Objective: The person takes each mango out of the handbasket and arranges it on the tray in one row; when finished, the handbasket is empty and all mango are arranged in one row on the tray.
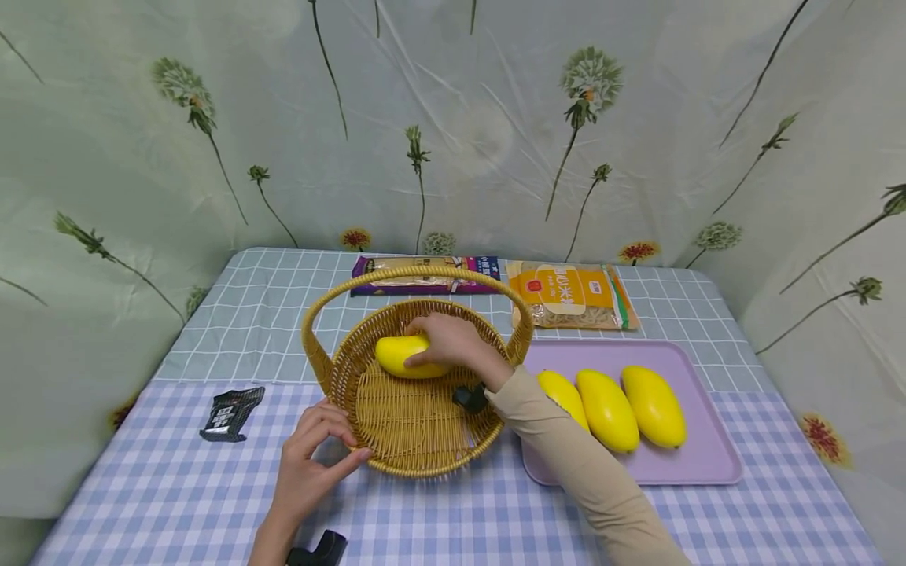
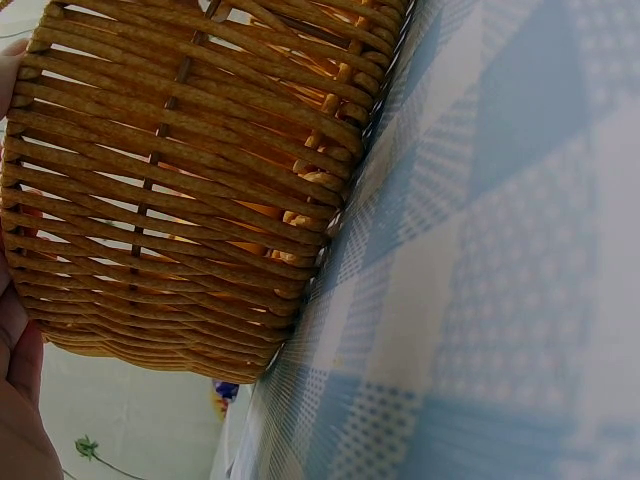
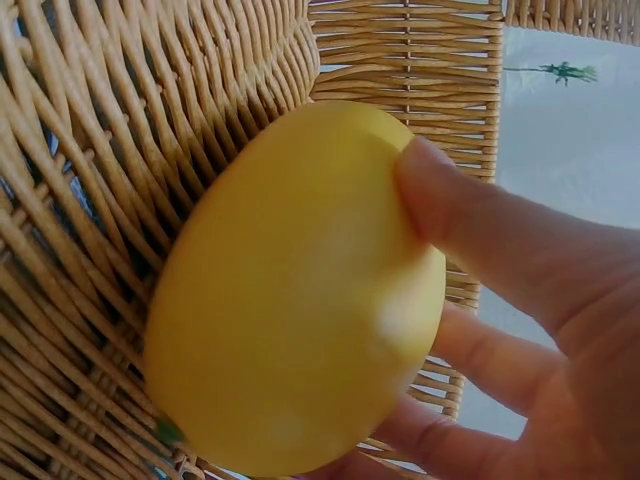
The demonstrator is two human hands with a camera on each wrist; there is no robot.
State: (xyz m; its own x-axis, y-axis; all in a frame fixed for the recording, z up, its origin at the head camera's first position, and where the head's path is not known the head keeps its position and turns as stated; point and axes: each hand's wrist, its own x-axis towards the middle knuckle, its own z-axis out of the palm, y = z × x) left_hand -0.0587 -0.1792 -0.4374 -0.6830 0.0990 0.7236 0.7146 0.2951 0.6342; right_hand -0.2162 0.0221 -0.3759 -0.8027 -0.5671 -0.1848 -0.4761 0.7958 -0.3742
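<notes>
A yellow mango [image 1: 398, 356] lies inside the round wicker basket [image 1: 414, 464], toward its back wall. My right hand [image 1: 453, 343] reaches in under the arched handle and grips the mango, thumb on one side and fingers on the other. In the right wrist view the mango [image 3: 290, 300] rests against the woven wicker. My left hand [image 1: 314, 448] holds the basket's rim at the front left, thumb over the edge. The left wrist view shows the basket's outer side [image 2: 180, 190] standing on the checked cloth.
To the right, a purple tray [image 1: 708, 464] bears three more mangoes [image 1: 653, 406], one partly behind my right sleeve. Behind the basket lie a purple noodle packet [image 1: 425, 267] and an orange packet [image 1: 566, 291]. A small black wrapper [image 1: 232, 414] sits at the left.
</notes>
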